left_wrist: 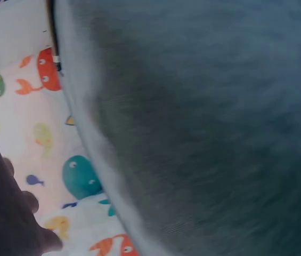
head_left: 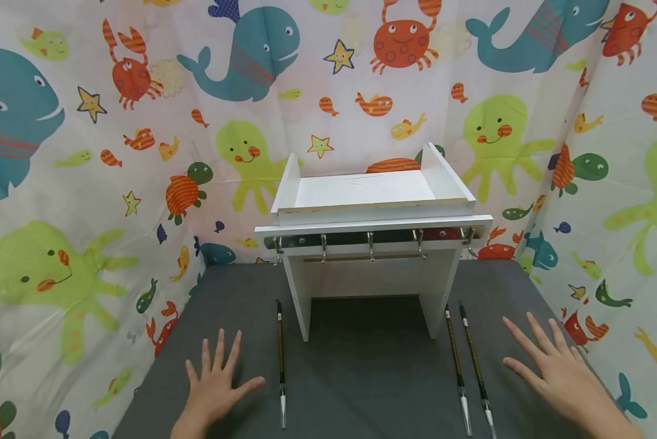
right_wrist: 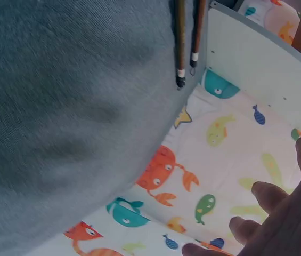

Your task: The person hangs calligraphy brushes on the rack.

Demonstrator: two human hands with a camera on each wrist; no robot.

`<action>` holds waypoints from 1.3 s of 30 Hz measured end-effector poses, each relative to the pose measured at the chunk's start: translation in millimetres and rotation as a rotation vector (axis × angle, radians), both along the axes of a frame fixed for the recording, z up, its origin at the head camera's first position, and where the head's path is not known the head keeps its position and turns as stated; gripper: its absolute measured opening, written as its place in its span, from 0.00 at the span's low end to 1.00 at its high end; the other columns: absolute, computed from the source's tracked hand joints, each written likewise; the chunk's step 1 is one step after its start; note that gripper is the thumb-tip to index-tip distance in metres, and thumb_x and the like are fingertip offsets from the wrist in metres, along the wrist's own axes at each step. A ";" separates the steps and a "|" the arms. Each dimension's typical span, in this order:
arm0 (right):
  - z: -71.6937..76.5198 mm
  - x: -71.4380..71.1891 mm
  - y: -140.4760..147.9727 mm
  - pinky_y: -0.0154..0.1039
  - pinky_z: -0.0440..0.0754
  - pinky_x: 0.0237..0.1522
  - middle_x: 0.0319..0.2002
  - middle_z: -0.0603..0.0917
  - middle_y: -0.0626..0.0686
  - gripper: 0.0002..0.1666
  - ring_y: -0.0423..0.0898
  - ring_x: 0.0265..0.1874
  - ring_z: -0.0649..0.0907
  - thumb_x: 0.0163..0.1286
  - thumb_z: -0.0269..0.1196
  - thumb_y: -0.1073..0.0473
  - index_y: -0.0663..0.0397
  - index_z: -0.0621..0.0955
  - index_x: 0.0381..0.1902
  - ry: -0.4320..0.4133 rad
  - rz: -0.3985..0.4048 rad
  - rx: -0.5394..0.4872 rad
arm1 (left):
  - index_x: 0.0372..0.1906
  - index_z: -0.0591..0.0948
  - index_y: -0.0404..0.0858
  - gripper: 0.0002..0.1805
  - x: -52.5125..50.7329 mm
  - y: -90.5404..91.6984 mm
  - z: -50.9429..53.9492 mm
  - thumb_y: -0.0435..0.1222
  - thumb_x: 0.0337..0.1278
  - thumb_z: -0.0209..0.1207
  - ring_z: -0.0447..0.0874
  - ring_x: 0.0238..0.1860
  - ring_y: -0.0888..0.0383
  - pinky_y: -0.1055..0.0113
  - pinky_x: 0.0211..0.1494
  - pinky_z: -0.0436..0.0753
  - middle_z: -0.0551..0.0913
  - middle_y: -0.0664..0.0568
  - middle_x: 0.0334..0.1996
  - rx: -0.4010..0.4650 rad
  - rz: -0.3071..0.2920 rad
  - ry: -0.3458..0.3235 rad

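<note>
One brush [head_left: 281,360] lies on the grey cloth [head_left: 361,384] in the head view, right of the left hand [head_left: 213,387]. An inner brush [head_left: 454,353] and outer brush [head_left: 476,366] lie left of the right hand [head_left: 561,375]. Both hands have fingers spread straight. Far off stands a white rack [head_left: 372,214] with metal hooks [head_left: 370,244], before a sea-creature curtain [head_left: 317,122].

The left wrist view shows blurred, fuzzy cloth and one brush's far end; the left hand is dark and cut off.

The right wrist view adds dots on the rack's flat right side and a small loop ending one handle; both brushes' near ends are cut off.
</note>
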State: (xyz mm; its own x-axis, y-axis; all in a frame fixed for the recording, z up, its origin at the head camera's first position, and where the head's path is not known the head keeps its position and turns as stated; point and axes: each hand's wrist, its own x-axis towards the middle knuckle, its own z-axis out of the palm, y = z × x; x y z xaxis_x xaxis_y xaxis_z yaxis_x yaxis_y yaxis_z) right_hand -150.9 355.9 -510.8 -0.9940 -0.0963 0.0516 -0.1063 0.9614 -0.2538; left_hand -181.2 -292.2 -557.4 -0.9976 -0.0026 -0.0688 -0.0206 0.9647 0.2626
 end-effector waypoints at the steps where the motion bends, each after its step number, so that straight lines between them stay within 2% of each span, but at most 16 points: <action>1: -1.6 -0.7 0.8 0.88 0.49 0.53 0.80 0.44 0.69 0.50 0.81 0.73 0.38 0.74 0.51 0.28 0.30 0.43 0.82 -0.019 0.003 -0.024 | 0.82 0.37 0.61 0.60 -0.8 -0.6 -2.8 0.77 0.51 0.53 0.24 0.78 0.27 0.20 0.63 0.22 0.30 0.43 0.82 0.011 0.005 -0.032; 5: -7.2 -3.9 1.4 0.88 0.58 0.45 0.77 0.50 0.74 0.48 0.84 0.70 0.47 0.75 0.50 0.30 0.35 0.44 0.83 -0.071 0.012 -0.108 | 0.82 0.44 0.59 0.55 -3.4 -1.7 -9.5 0.76 0.55 0.50 0.24 0.78 0.29 0.20 0.65 0.25 0.34 0.44 0.83 0.058 0.010 -0.110; 9: -11.1 -5.5 -0.7 0.87 0.60 0.47 0.74 0.56 0.77 0.45 0.84 0.68 0.56 0.77 0.50 0.32 0.39 0.50 0.82 -0.090 0.016 -0.185 | 0.82 0.48 0.58 0.50 -7.2 5.1 -5.5 0.73 0.61 0.48 0.26 0.79 0.29 0.20 0.67 0.29 0.37 0.45 0.83 0.153 -0.019 -0.130; 11: -12.6 -6.5 -2.4 0.85 0.63 0.48 0.73 0.58 0.77 0.44 0.84 0.66 0.61 0.78 0.50 0.33 0.42 0.52 0.82 -0.091 0.016 -0.203 | 0.82 0.47 0.58 0.48 -8.9 12.7 0.1 0.70 0.64 0.48 0.28 0.79 0.31 0.21 0.68 0.33 0.40 0.47 0.83 0.246 -0.048 -0.101; 14: -15.2 -8.9 -4.5 0.81 0.67 0.49 0.72 0.61 0.78 0.42 0.81 0.64 0.66 0.79 0.48 0.35 0.49 0.56 0.81 -0.085 0.005 -0.227 | 0.82 0.46 0.60 0.44 -11.4 28.5 12.7 0.64 0.69 0.51 0.34 0.81 0.36 0.23 0.71 0.40 0.43 0.51 0.83 0.433 -0.101 -0.013; 18: -19.2 -12.6 -7.8 0.78 0.66 0.55 0.70 0.64 0.77 0.42 0.78 0.66 0.67 0.79 0.48 0.35 0.59 0.61 0.77 -0.074 -0.018 -0.254 | 0.81 0.48 0.60 0.38 -17.7 51.7 31.1 0.54 0.75 0.52 0.46 0.81 0.42 0.31 0.75 0.52 0.49 0.52 0.82 0.675 -0.164 0.082; 21: -21.5 -14.1 -10.7 0.75 0.67 0.57 0.69 0.67 0.76 0.42 0.76 0.65 0.69 0.80 0.49 0.36 0.63 0.65 0.74 -0.054 -0.018 -0.278 | 0.81 0.52 0.56 0.34 -25.5 65.2 41.7 0.47 0.79 0.49 0.51 0.80 0.44 0.37 0.75 0.58 0.52 0.51 0.81 0.813 -0.210 0.117; 26: -23.2 -16.2 -14.0 0.73 0.71 0.57 0.67 0.71 0.75 0.41 0.75 0.64 0.72 0.80 0.49 0.37 0.65 0.67 0.73 -0.039 -0.014 -0.299 | 0.81 0.55 0.50 0.30 -39.6 79.5 56.2 0.40 0.81 0.45 0.51 0.80 0.48 0.45 0.75 0.60 0.55 0.52 0.80 0.992 -0.266 0.144; 30: -25.0 -17.2 -14.1 0.70 0.75 0.54 0.65 0.74 0.75 0.41 0.73 0.60 0.76 0.79 0.52 0.38 0.65 0.66 0.73 -0.030 -0.032 -0.311 | 0.80 0.57 0.45 0.30 -50.7 88.1 62.9 0.42 0.80 0.47 0.54 0.80 0.52 0.54 0.75 0.63 0.58 0.52 0.79 1.080 -0.250 0.173; 34: -30.4 -16.8 -14.9 0.68 0.78 0.51 0.59 0.79 0.73 0.40 0.69 0.54 0.83 0.77 0.58 0.41 0.65 0.67 0.72 0.004 -0.058 -0.342 | 0.79 0.61 0.45 0.31 -62.1 95.9 64.5 0.45 0.77 0.52 0.59 0.78 0.56 0.60 0.73 0.64 0.62 0.54 0.78 1.158 -0.197 0.212; 39: -38.6 -20.1 -15.0 0.67 0.79 0.49 0.57 0.82 0.72 0.41 0.67 0.51 0.85 0.73 0.63 0.42 0.65 0.68 0.71 -0.021 -0.104 -0.342 | 0.77 0.65 0.47 0.31 -74.2 103.8 64.7 0.44 0.74 0.56 0.62 0.77 0.57 0.61 0.73 0.65 0.66 0.56 0.76 1.222 -0.157 0.230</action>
